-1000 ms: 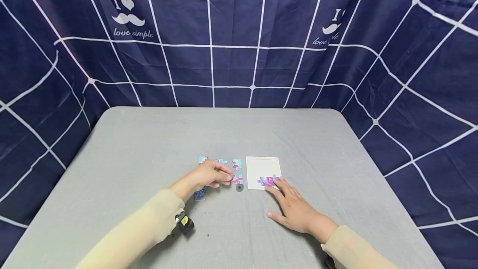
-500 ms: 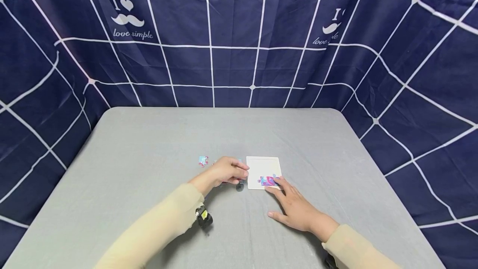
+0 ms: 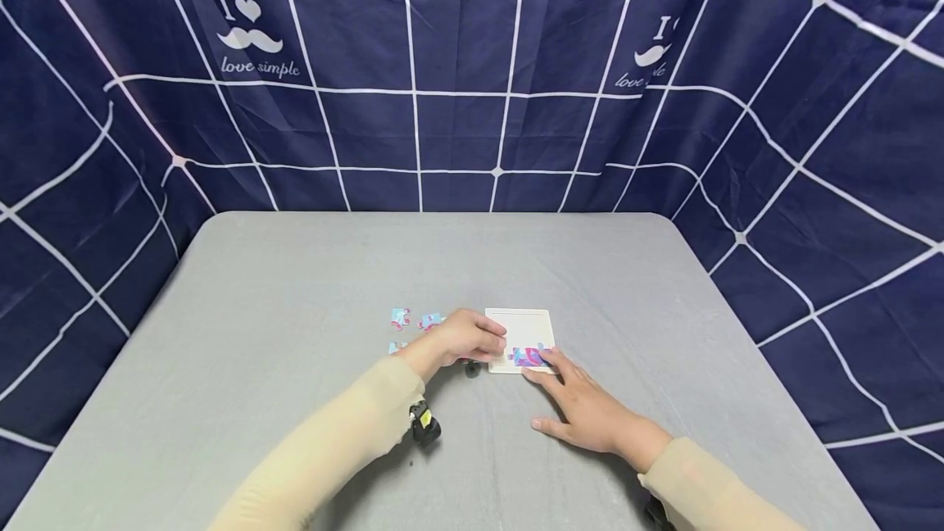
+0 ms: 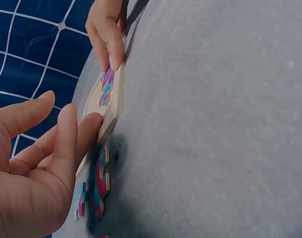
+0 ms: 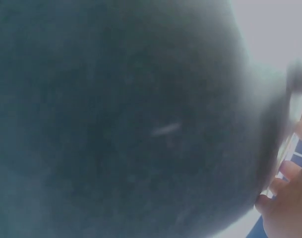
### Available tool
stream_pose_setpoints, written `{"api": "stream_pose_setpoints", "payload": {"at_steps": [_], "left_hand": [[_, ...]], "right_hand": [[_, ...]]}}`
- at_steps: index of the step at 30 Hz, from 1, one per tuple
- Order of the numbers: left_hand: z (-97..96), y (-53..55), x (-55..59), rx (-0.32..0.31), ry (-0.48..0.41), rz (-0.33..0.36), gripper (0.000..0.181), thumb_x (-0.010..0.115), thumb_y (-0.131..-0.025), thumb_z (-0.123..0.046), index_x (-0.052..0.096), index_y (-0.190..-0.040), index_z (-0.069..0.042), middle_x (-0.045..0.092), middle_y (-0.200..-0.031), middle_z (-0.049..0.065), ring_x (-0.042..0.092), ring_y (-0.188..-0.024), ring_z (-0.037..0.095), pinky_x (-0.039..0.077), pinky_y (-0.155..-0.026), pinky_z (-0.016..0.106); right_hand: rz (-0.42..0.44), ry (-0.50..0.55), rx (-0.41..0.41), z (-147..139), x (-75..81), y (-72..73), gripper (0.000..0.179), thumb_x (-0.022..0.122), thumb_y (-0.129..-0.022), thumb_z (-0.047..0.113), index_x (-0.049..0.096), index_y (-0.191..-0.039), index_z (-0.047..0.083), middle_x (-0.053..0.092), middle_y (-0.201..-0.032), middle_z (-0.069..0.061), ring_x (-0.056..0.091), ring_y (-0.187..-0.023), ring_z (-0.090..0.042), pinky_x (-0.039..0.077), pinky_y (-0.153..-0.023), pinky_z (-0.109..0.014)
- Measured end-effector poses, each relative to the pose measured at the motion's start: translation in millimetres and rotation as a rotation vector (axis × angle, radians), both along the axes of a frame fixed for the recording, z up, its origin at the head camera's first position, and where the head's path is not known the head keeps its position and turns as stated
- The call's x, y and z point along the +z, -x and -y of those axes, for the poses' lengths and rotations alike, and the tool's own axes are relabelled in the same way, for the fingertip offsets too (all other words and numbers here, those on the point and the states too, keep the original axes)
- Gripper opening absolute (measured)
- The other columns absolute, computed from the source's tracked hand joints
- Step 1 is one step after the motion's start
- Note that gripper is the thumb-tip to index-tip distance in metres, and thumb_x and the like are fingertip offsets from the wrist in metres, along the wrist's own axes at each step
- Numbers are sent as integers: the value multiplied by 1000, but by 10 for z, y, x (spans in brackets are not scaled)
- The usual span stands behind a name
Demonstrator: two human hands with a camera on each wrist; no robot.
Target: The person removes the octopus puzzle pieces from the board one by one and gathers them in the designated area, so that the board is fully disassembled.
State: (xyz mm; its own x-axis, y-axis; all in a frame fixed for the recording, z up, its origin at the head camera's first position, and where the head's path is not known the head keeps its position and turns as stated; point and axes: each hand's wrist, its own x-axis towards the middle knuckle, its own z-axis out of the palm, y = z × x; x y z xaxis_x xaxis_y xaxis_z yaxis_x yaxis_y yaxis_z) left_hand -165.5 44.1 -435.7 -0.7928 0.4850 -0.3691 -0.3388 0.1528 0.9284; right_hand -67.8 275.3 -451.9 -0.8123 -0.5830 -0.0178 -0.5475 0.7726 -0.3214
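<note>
In the head view a pale square puzzle tray (image 3: 527, 322) lies on the grey table. Joined pink, blue and purple jigsaw pieces (image 3: 527, 356) sit along its near side. My left hand (image 3: 466, 336) reaches over the tray's left edge; in the left wrist view its fingers (image 4: 67, 126) look fairly straight and spread, with no piece visible between them. My right hand (image 3: 586, 410) rests its fingertips on the tray's near right corner, touching the joined pieces. The right wrist view is mostly dark and shows part of my right hand (image 5: 289, 203).
Loose jigsaw pieces, one of them a blue-and-red piece (image 3: 401, 317), lie left of the tray, some hidden under my left arm. Another loose piece (image 4: 101, 186) lies just outside the tray edge. A navy curtain (image 3: 457, 129) with white lines surrounds the table (image 3: 332, 269).
My left hand has moved right, from above the loose pieces to the tray's left side. The right hand stays nearly still on the tray corner.
</note>
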Motion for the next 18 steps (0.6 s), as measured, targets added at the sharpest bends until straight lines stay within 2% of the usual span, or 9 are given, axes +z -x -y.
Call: {"api": "stream_pose_setpoints", "payload": {"at_steps": [6,18], "left_hand": [[-25,6,6,1,3,29,30,67,-85,4,62,-114,11,69,-96,20,67,-81,18,57,-68,27],[-73,-2,-3,-19,20,23,28,67,-86,2,63,-112,11,70,-94,19,68,-83,19,56,-60,24]], "right_hand": [[14,-13,15,-18,30,7,75,62,-86,56,37,-145,16,22,-149,-20,22,-136,-46,31,-102,-61],[61,-28,36,-48,78,24,83,62,-83,62,34,-147,17,20,-150,-21,18,-137,-46,31,-101,-63]]}}
